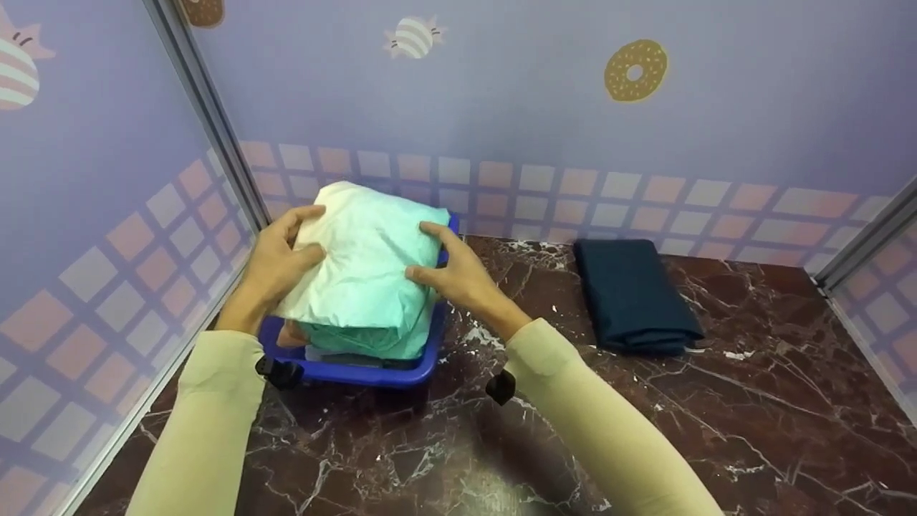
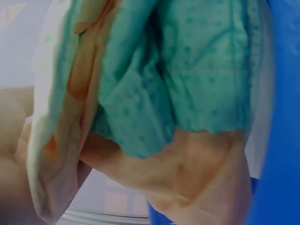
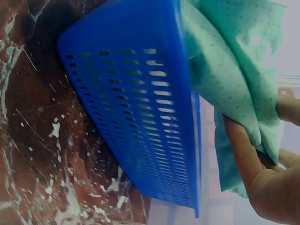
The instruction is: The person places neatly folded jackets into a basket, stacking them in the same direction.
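Note:
A folded cloth (image 1: pixel 365 265), pale on the left and turquoise on the right with small dots, lies on top of the pile in a blue basket (image 1: pixel 380 375). At its left edge my left hand (image 1: pixel 272 265) grips the layers, thumb on top and fingers partly hidden. On the opposite edge my right hand (image 1: pixel 464 278) pinches the fabric; the right wrist view shows the fingers (image 3: pixel 241 145) against the dotted turquoise cloth (image 3: pixel 225 70), above the basket's slotted side (image 3: pixel 126 89). Peach-brown fabric (image 2: pixel 187 164) shows below the turquoise folds in the left wrist view.
A folded dark navy cloth (image 1: pixel 634 297) lies on the brown marbled surface (image 1: pixel 530 430) to the right, near the back wall. Purple printed panels (image 1: pixel 530 107) stand behind and at both sides. The basket sits close to the left panel's corner post (image 1: pixel 208 107).

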`<state>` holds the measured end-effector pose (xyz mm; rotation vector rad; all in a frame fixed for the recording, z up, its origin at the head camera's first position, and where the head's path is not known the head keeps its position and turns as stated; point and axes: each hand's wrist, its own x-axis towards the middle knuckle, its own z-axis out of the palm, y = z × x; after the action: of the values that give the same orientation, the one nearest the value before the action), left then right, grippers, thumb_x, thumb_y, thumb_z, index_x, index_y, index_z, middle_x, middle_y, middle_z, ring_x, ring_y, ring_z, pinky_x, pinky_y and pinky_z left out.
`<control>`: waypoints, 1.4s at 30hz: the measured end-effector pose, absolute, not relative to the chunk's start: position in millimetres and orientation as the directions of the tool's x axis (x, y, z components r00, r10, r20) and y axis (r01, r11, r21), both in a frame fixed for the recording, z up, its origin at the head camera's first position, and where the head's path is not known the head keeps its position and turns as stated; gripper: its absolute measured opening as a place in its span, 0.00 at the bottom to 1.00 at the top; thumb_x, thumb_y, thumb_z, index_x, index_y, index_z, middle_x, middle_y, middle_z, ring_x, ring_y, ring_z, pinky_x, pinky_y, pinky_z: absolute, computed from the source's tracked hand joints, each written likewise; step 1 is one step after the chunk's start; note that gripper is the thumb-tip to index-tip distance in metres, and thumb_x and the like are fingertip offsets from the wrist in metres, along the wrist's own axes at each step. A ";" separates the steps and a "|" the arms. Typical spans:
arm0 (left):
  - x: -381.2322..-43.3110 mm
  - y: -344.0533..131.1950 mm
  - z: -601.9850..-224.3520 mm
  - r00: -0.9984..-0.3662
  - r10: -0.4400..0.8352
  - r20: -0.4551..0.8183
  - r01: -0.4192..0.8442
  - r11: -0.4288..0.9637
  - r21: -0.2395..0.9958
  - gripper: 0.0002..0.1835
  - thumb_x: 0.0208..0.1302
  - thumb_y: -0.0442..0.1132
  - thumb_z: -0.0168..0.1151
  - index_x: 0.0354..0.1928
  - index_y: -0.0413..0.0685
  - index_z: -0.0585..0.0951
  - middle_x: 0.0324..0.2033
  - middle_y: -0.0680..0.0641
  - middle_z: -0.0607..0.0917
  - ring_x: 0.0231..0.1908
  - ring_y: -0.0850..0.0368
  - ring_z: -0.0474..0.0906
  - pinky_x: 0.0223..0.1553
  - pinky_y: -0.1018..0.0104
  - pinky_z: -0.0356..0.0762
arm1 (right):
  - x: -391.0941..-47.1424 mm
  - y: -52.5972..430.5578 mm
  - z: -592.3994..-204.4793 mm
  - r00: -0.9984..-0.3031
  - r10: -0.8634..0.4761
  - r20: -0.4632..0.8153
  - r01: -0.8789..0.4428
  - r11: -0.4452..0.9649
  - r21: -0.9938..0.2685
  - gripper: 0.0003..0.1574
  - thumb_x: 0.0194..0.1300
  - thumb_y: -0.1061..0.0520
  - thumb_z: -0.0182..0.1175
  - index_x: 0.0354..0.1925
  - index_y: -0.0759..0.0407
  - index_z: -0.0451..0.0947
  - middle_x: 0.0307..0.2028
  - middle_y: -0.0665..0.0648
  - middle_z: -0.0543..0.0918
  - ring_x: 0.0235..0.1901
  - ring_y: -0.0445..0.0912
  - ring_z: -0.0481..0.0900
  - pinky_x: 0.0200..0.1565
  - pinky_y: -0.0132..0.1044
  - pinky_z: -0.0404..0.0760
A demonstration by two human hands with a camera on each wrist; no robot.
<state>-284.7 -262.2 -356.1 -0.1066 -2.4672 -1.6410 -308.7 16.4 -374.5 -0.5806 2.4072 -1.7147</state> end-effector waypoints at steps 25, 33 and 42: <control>-290.7 -267.7 -384.1 -0.993 -0.108 0.037 -0.036 0.602 0.798 0.42 0.62 0.28 0.57 0.81 0.44 0.65 0.72 0.30 0.72 0.69 0.35 0.67 0.71 0.40 0.62 | -310.7 -11.8 -389.9 -0.927 -0.374 0.007 -0.228 0.551 -0.802 0.48 0.63 0.63 0.73 0.77 0.61 0.66 0.72 0.66 0.73 0.71 0.58 0.71 0.72 0.48 0.69; -290.7 -265.7 -394.1 -0.997 -0.057 -0.048 -0.073 0.616 0.785 0.44 0.66 0.36 0.63 0.82 0.37 0.57 0.78 0.27 0.60 0.74 0.29 0.59 0.74 0.35 0.57 | -309.7 -15.4 -395.1 -0.914 -0.391 0.106 -0.355 0.648 -0.674 0.39 0.64 0.57 0.77 0.69 0.65 0.75 0.62 0.68 0.81 0.62 0.57 0.78 0.65 0.47 0.76; -285.4 -251.4 -385.5 -0.987 -0.153 0.058 -0.075 0.742 0.666 0.43 0.70 0.43 0.62 0.81 0.33 0.57 0.75 0.26 0.64 0.73 0.27 0.61 0.72 0.35 0.59 | -300.6 -3.9 -383.6 -0.895 -0.408 0.180 -0.425 0.658 -0.622 0.41 0.66 0.56 0.76 0.72 0.64 0.74 0.62 0.68 0.78 0.54 0.55 0.81 0.59 0.45 0.81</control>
<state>-285.4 -251.4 -385.5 0.1859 -2.8291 -1.0753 -300.6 -3.9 -383.6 -0.7241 2.8826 -1.0906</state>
